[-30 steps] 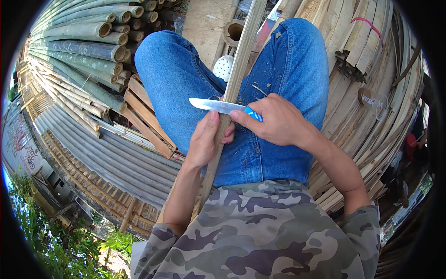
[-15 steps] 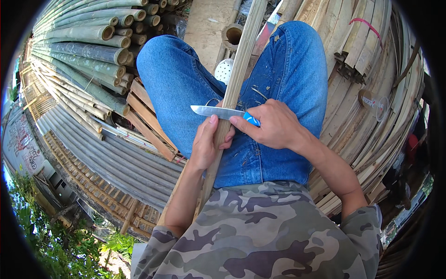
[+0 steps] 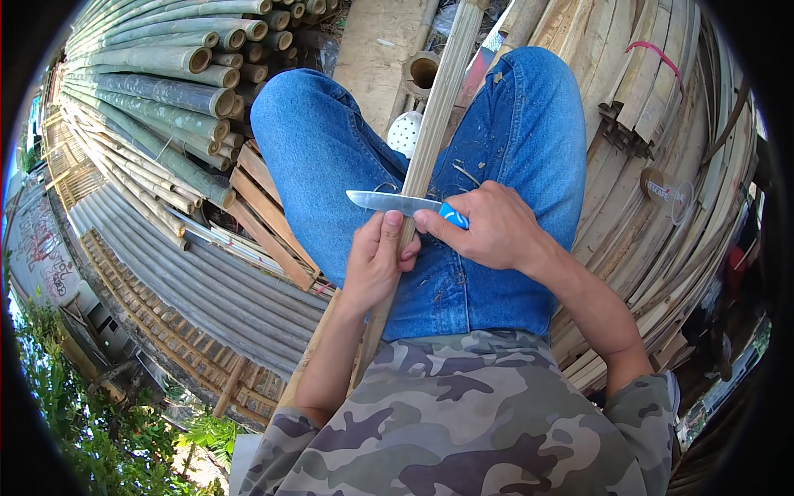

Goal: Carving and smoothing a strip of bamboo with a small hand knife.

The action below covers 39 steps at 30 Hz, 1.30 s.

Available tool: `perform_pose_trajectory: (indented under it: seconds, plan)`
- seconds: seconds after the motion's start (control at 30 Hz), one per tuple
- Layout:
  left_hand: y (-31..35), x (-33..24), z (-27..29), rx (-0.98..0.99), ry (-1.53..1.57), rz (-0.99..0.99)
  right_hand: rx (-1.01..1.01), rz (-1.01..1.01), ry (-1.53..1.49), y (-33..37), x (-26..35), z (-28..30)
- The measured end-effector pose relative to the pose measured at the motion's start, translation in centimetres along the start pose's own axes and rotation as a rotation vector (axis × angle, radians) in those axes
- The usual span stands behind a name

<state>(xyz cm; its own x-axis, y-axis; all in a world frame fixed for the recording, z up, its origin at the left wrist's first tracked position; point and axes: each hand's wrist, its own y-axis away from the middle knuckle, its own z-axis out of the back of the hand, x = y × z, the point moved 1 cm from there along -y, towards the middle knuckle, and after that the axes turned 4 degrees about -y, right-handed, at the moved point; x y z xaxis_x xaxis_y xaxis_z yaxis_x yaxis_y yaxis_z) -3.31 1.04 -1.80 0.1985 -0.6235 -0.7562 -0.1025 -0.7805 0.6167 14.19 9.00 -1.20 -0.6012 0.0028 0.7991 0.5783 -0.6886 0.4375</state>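
Note:
A long pale bamboo strip [image 3: 441, 107] slants from the far side between my knees down past my left hip. My left hand [image 3: 376, 255] is wrapped round it over my lap, with the thumb up near the knife's edge. In my right hand [image 3: 500, 227] is a knife with a blue handle [image 3: 454, 216], its silver blade [image 3: 390, 201] lying crosswise over the strip, tip to the left. The right thumb rests near the strip, just below the blade. The blade's contact with the strip is partly hidden by the thumbs.
Green bamboo poles [image 3: 157, 83] are stacked at the far left, above grey corrugated sheets [image 3: 190, 264]. Split bamboo strips [image 3: 628, 223] fill the right side, one bundle tied with a pink band [image 3: 657, 58]. Wood shavings [image 3: 467, 174] lie on my jeans [image 3: 529, 124].
The whole view has shifted slightly. My left thumb stands a little more upright by the blade. The knife stays across the bamboo strip, and both hands keep their hold.

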Motion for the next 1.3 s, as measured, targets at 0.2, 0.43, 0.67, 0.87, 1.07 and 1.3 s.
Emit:
perform_pose_trajectory:
  seconds: [0.2,0.43,0.67,0.87,1.07,1.3]
  plan:
    - [-0.3,-0.2,-0.5,-0.088,-0.073,0.03,0.0,-0.019,-0.054,-0.1,0.0,-0.2]
    - [-0.6,-0.7,-0.6,-0.114,-0.132,0.06,-0.121,-0.005,0.014,0.0,0.2,-0.3]
    - [-0.5,-1.0,-0.9,-0.145,-0.177,0.065,-0.042,-0.065,0.033,-0.3,0.6,0.5]
    - [-0.7,-0.5,-0.5,-0.093,-0.12,0.042,-0.073,-0.016,0.069,-0.5,-0.1,0.3]
    - [-0.7,-0.8,0.3,0.078,0.172,0.069,0.046,-0.099,-0.003,-0.4,1.4,1.4]
    - [-0.8,-1.0,-0.8,0.005,0.162,0.05,0.091,-0.098,-0.027,-0.6,0.7,1.6]
